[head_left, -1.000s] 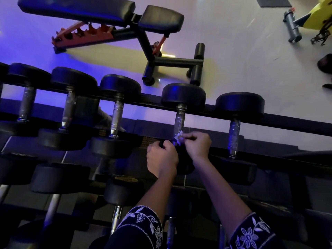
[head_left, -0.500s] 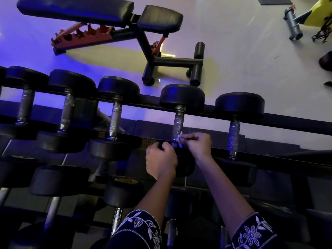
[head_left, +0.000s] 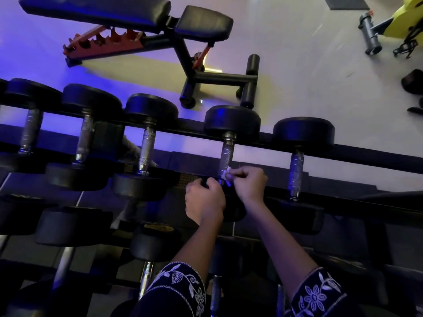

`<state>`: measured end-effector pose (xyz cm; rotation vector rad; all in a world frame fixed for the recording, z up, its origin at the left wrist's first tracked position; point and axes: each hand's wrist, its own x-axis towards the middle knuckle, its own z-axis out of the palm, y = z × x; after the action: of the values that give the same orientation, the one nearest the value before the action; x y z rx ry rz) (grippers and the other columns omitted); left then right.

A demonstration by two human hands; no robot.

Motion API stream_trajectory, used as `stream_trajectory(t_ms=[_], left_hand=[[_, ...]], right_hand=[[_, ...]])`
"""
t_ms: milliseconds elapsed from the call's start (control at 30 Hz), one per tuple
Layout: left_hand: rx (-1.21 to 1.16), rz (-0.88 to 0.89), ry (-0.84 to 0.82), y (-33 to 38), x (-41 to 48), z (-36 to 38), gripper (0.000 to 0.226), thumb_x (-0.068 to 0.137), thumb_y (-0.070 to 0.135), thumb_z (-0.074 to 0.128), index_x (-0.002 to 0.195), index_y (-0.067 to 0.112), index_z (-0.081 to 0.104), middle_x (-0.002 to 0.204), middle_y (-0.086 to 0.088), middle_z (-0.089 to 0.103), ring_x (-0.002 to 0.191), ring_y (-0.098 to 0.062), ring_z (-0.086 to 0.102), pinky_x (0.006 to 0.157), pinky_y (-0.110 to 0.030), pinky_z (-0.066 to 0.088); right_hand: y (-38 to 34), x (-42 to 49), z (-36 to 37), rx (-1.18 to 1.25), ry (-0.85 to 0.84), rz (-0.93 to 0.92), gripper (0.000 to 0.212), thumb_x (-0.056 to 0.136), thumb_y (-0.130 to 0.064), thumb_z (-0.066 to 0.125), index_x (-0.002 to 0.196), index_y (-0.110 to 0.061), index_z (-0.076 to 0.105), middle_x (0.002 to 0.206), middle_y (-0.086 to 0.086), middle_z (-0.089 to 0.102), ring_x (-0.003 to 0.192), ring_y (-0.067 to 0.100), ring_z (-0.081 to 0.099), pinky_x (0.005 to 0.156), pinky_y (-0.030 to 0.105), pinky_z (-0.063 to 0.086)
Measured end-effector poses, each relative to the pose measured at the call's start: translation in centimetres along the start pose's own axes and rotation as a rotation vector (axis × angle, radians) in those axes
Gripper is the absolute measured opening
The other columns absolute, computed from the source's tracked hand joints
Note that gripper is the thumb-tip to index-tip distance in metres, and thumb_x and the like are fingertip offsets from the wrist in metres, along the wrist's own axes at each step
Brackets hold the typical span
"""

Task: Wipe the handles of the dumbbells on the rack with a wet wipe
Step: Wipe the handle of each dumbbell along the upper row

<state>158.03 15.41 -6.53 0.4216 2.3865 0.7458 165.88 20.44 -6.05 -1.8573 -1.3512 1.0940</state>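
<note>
Both grips are staying put: your right grip (head_left: 248, 183) is pinching the wet wipe (head_left: 227, 174) on the handle (head_left: 226, 154) beside it, your left grip (head_left: 204, 200) is holding the dumbbell (head_left: 232, 121), so wiping is barely moving.

Top tier of rack (head_left: 377, 157): five dumbbells (head_left: 151, 108) lie side by side across the rails, with black round heads and knurled metal handles. On the fourth dumbbell (head_left: 232, 121) from the left, the handle (head_left: 226, 156) is bare over most of its length. Wet wipe (head_left: 228, 173): small, white, crumpled, held against the near end of that handle, pinched in right hand (head_left: 249, 183). Lower tiers hold more dumbbells; dim there.
</note>
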Motion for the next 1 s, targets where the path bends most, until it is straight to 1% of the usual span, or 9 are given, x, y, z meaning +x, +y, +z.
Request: stream_trajectory(t_ms=[67,233,300,467,600,667,733,933,1000], left_hand=[[-0.002,0.001,-0.003,0.0,0.0,-0.1,0.048,0.076,0.044,0.038,0.105,0.020,0.068,0.107,-0.007,0.066,0.092,-0.031,0.062,0.079,-0.041,0.051],[-0.022,-0.001,-0.006,0.2,-0.3,-0.2,0.046,0.074,0.045,0.036,0.097,0.022,0.068,0.101,-0.004,0.066,0.087,-0.029,0.062,0.081,-0.043,0.052],[-0.028,0.017,-0.008,0.2,-0.4,-0.3,0.041,0.076,0.044,0.037,0.093,0.022,0.067,0.100,-0.004,0.065,0.085,-0.028,0.061,0.081,-0.044,0.052],[-0.047,0.007,-0.041,0.4,-0.6,-0.7,0.033,0.083,0.038,0.045,0.101,0.020,0.066,0.106,-0.004,0.064,0.094,-0.027,0.060,0.087,-0.045,0.048],[-0.039,0.017,-0.048,0.5,-0.7,-0.7,0.037,0.085,0.038,0.046,0.110,0.018,0.065,0.114,-0.004,0.062,0.102,-0.028,0.059,0.092,-0.047,0.047],[-0.034,0.014,-0.038,0.5,-0.7,-0.7,0.037,0.085,0.037,0.047,0.110,0.018,0.066,0.116,-0.005,0.061,0.103,-0.029,0.059,0.091,-0.047,0.047],[-0.034,0.012,-0.035,0.7,-0.7,-0.8,0.038,0.085,0.036,0.047,0.112,0.018,0.066,0.119,-0.006,0.061,0.105,-0.030,0.059,0.092,-0.046,0.046],[-0.039,0.005,-0.031,0.7,-0.6,-0.8,0.039,0.087,0.034,0.047,0.118,0.017,0.065,0.122,-0.005,0.060,0.108,-0.030,0.057,0.091,-0.042,0.045],[-0.047,0.010,-0.032,0.6,-0.6,-0.8,0.043,0.086,0.038,0.046,0.119,0.018,0.065,0.122,-0.004,0.060,0.107,-0.029,0.058,0.092,-0.043,0.046]], right_hand=[[-1.7,1.0,0.3,-0.006,0.072,-0.064,0.008,0.071,-0.004,0.075,0.075,-0.011,0.077,0.072,0.003,0.073,0.068,0.007,0.067,0.068,0.015,0.052],[-5.0,3.9,0.9,-0.125,0.180,-0.135,0.009,0.074,-0.005,0.071,0.079,-0.010,0.076,0.077,0.007,0.073,0.074,0.021,0.065,0.066,0.019,0.041],[-4.6,3.0,1.1,-0.200,0.155,-0.193,0.012,0.075,-0.004,0.067,0.080,-0.011,0.075,0.080,0.008,0.071,0.077,0.024,0.064,0.067,0.021,0.042],[-1.9,-0.7,1.7,-0.426,0.012,-0.363,0.007,0.077,-0.011,0.068,0.073,-0.014,0.073,0.081,0.003,0.056,0.081,0.022,0.055,0.066,0.028,0.045],[-3.6,1.4,1.5,-0.557,0.048,-0.448,0.007,0.078,-0.012,0.067,0.079,-0.013,0.073,0.084,0.009,0.057,0.083,0.029,0.056,0.062,0.030,0.044],[-4.8,2.9,1.4,-0.575,0.102,-0.430,0.009,0.079,-0.013,0.066,0.084,-0.014,0.074,0.086,0.010,0.059,0.083,0.032,0.058,0.062,0.028,0.037],[-5.0,2.9,1.5,-0.584,0.114,-0.416,0.011,0.080,-0.015,0.065,0.086,-0.015,0.074,0.087,0.010,0.059,0.082,0.032,0.058,0.062,0.030,0.039],[-2.3,-0.4,0.9,-0.583,-0.087,-0.432,0.008,0.081,-0.024,0.068,0.077,-0.020,0.074,0.080,0.000,0.054,0.074,0.023,0.057,0.061,0.031,0.047],[-2.8,0.6,0.9,-0.505,-0.048,-0.416,0.006,0.078,-0.023,0.072,0.075,-0.021,0.075,0.078,0.001,0.057,0.070,0.022,0.058,0.059,0.026,0.043]])
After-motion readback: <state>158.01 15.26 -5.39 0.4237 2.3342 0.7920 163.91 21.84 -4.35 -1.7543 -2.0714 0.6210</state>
